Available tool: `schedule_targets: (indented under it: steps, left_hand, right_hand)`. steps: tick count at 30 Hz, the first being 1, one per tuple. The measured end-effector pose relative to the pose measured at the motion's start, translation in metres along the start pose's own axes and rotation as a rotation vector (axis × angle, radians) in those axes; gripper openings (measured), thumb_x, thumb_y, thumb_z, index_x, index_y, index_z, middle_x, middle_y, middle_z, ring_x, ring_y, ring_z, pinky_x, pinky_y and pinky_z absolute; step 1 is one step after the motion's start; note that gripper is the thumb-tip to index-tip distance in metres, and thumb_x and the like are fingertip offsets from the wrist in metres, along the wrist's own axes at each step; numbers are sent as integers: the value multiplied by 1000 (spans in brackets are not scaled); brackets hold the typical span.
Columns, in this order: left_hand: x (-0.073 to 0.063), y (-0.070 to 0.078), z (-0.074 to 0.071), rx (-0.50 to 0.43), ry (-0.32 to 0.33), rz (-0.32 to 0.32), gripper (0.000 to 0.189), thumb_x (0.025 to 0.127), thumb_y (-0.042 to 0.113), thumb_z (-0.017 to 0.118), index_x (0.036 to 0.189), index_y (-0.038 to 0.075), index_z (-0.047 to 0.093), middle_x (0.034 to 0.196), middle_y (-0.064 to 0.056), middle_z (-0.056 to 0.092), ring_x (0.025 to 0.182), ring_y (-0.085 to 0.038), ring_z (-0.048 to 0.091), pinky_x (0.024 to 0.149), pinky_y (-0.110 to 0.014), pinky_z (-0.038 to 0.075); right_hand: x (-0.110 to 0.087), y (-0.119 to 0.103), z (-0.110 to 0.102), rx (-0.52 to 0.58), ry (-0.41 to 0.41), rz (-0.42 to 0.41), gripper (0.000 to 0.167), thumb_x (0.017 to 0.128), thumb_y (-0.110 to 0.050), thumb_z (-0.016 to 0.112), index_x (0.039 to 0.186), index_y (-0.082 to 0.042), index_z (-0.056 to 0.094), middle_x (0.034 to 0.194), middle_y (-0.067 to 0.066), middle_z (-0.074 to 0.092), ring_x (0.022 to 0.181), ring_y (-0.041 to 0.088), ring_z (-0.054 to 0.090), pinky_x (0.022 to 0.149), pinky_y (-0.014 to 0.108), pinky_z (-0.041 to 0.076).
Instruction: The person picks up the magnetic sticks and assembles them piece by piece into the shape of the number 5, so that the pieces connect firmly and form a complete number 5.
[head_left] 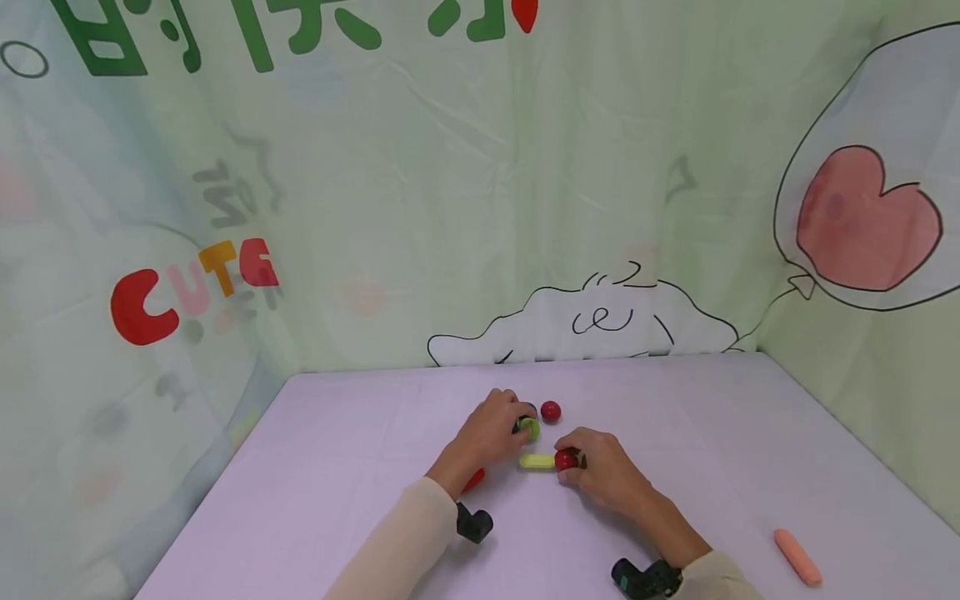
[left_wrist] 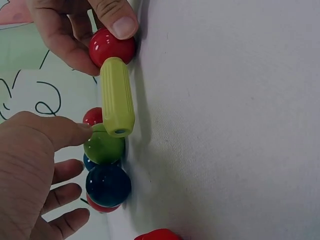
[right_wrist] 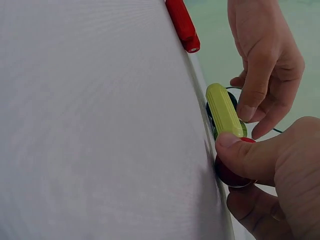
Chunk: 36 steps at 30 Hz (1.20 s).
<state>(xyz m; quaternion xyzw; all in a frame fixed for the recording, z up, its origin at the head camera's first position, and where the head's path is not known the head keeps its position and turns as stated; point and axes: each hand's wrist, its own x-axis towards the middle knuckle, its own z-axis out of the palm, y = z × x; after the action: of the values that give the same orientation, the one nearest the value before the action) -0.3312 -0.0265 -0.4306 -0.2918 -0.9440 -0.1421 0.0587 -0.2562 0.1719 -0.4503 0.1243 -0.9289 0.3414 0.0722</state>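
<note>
Thumb and fingers of the right hand (head_left: pixel 609 475) clamped a red ball (left_wrist: pixel 111 47) at the lower centre of the head view. A yellow-green rod (left_wrist: pixel 116 95) met that ball, pointing left in the head view, its free end showing a small hole in the left wrist view. The left hand (head_left: pixel 491 427) was further up and left, thumb and fingers parted around a green ball (left_wrist: pixel 105 148); whether the thumb tip touched it, I could not tell. A dark blue ball (left_wrist: pixel 108 186) sat just beside the green one. Another red ball (head_left: pixel 551 412) rested near them, right of the left hand. A red rod (right_wrist: pixel 181 22) lay partly hidden by the left wrist in the head view. Farther out, at lower right, lay an orange-pink rod (head_left: pixel 798 557) on the pale lilac tabletop (head_left: pixel 240 500).
</note>
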Motion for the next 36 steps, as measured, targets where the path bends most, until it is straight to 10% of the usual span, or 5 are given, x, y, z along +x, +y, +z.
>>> schedule_targets:
  steps: [36]
  left_hand:
    - [-9,5,-12,-15,-20,36,31,89,33,80,117,20,75,103,7,69,96,-11,49,84,-23,48]
  right_hand:
    - [1,-3,-2,-7,-22,33,36,76,-4,87,109,-7,75,95,-3,67,86,15,58,80,35,54]
